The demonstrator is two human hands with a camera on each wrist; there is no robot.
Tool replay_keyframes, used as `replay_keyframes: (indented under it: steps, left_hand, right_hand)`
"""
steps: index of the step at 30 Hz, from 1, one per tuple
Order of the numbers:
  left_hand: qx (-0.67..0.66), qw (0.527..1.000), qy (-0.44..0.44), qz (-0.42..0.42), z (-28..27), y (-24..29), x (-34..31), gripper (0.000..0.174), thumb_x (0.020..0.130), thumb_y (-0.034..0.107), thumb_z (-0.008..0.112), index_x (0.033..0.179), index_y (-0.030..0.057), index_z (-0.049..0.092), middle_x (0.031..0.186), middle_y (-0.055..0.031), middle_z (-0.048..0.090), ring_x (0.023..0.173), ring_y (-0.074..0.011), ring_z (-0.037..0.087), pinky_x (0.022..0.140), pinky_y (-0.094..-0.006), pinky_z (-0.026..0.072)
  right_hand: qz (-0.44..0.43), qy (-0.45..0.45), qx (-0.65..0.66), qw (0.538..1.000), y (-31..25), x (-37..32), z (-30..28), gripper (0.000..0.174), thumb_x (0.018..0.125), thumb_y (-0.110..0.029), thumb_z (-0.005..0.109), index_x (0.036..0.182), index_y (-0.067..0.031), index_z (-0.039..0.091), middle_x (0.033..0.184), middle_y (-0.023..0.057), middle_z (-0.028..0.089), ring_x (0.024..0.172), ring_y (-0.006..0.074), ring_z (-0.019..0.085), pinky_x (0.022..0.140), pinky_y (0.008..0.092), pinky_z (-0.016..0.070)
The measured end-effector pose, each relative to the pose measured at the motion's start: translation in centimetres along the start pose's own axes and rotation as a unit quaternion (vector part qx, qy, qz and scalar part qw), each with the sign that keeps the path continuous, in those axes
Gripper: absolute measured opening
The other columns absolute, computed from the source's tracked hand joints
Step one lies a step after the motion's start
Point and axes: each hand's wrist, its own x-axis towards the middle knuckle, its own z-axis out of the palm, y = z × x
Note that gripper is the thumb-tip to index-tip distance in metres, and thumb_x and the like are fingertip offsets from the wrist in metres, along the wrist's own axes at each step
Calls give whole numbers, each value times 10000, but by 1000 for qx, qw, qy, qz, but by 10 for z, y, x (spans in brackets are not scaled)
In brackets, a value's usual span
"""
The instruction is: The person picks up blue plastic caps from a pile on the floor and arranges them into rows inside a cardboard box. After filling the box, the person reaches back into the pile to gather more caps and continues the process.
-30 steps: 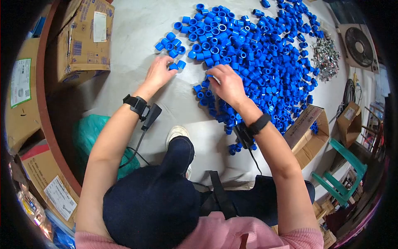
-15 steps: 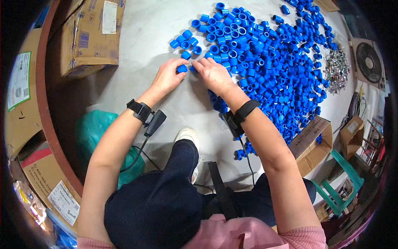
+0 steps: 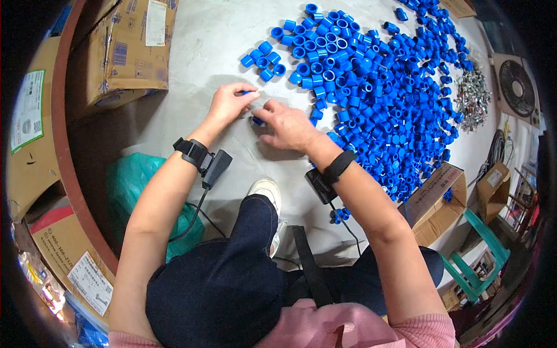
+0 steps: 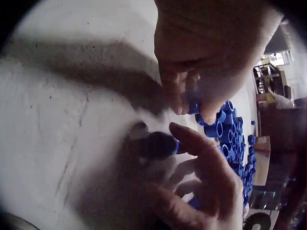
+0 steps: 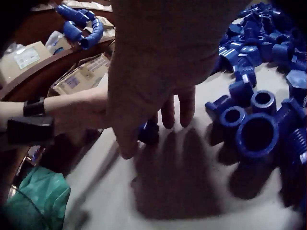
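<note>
In the head view my left hand [image 3: 226, 104] pinches a small blue pipe fitting [image 3: 246, 92], mostly covered by the fingers. The left wrist view also has this fitting [image 4: 194, 106] between thumb and fingers. My right hand [image 3: 287, 126] is low over the floor beside it, thumb spread away from the fingers. Another blue fitting [image 4: 163, 144] lies on the floor at its index fingertip, in shadow. From the right wrist, that fitting [image 5: 149, 132] appears partly behind the thumb. A large pile of blue fittings [image 3: 371, 98] spreads to the right of both hands.
Several loose fittings [image 3: 264, 58] lie beyond the left hand. A cardboard box [image 3: 130, 58] stands at the left, with a green plastic bag [image 3: 136, 180] nearer. At the right are an open carton [image 3: 438, 209], a green stool [image 3: 484, 255] and a fan [image 3: 516, 87].
My right hand went from the pile's edge over to the left hand, then drew back toward the body beside a fitting. The left hand took hold of a fitting and keeps it.
</note>
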Motion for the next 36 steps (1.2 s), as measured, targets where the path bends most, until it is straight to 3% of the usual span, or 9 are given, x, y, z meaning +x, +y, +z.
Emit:
replay_keyframes:
  steps: [3, 10, 13, 17, 22, 24, 28, 31, 36]
  left_hand:
    - [-97, 991, 49, -82, -6, 3, 1, 260, 771, 299, 642, 902, 74, 641, 684, 2, 569, 550, -61, 512, 506, -196, 439]
    - [-286, 949, 29, -129, -17, 0, -4, 279, 820, 251, 587, 987, 27, 590, 812, -14, 565, 657, -83, 543, 587, -210, 474]
    - [-305, 946, 1, -108, -13, 3, -5, 283, 833, 213, 568, 1035, 15, 559, 875, -26, 564, 728, -96, 546, 655, -222, 480]
    - [-327, 937, -86, -88, 3, 30, -6, 284, 834, 176, 561, 1065, 12, 544, 891, -30, 571, 758, -105, 547, 706, -234, 477]
    - [-332, 920, -198, -66, 40, 79, -5, 307, 829, 168, 563, 1094, 16, 533, 899, -26, 573, 777, -116, 548, 724, -246, 478]
    - [-298, 921, -249, -30, 56, 109, -7, 325, 823, 171, 570, 1109, 23, 523, 922, -28, 569, 785, -118, 548, 733, -249, 474]
    - [-135, 940, -310, 53, 101, 191, -11, 372, 820, 206, 577, 1149, 51, 499, 989, -29, 572, 781, -107, 544, 717, -239, 466]
    - [66, 925, -316, 200, 142, 259, -22, 410, 792, 268, 609, 1134, 58, 527, 922, -18, 581, 722, -76, 505, 659, -203, 432]
    - [106, 879, -342, 316, 232, 339, -60, 337, 799, 238, 600, 1086, 66, 565, 835, 13, 561, 743, -45, 496, 662, -183, 412]
  right_hand:
    - [-29, 6, 2, 1000, -13, 5, 14, 325, 655, -136, 625, 964, -90, 534, 856, 115, 485, 827, 287, 545, 683, 389, 474]
    - [18, 56, 62, 996, -5, 7, 22, 279, 645, -77, 626, 918, -52, 572, 868, 150, 539, 789, 275, 570, 687, 350, 481]
    - [239, 55, 428, 870, 3, 3, 5, 292, 713, -52, 622, 1004, -53, 598, 754, 96, 614, 641, 128, 559, 588, 257, 485]
    - [242, 99, 570, 779, 1, -16, -38, 369, 718, 19, 630, 1075, -30, 549, 845, 18, 568, 701, 89, 537, 624, 226, 487]
    - [209, 157, 542, 799, 12, -55, -79, 365, 731, -19, 642, 1076, -11, 523, 846, 57, 586, 715, 109, 569, 616, 248, 506]
    - [230, 153, 483, 831, 12, -81, -110, 348, 735, -61, 653, 1048, 19, 522, 708, 65, 587, 610, 112, 576, 523, 236, 492]
    - [195, 248, 391, 864, 27, -160, -186, 357, 742, -202, 676, 1014, -6, 554, 666, 58, 596, 552, 93, 553, 481, 225, 454]
    - [237, 346, 149, 895, 38, -234, -243, 374, 689, -301, 722, 928, -30, 624, 679, 10, 587, 582, 53, 495, 522, 208, 413]
    - [277, 435, 93, 852, 45, -357, -303, 336, 710, -287, 702, 935, -48, 630, 635, -23, 541, 575, 38, 461, 501, 187, 382]
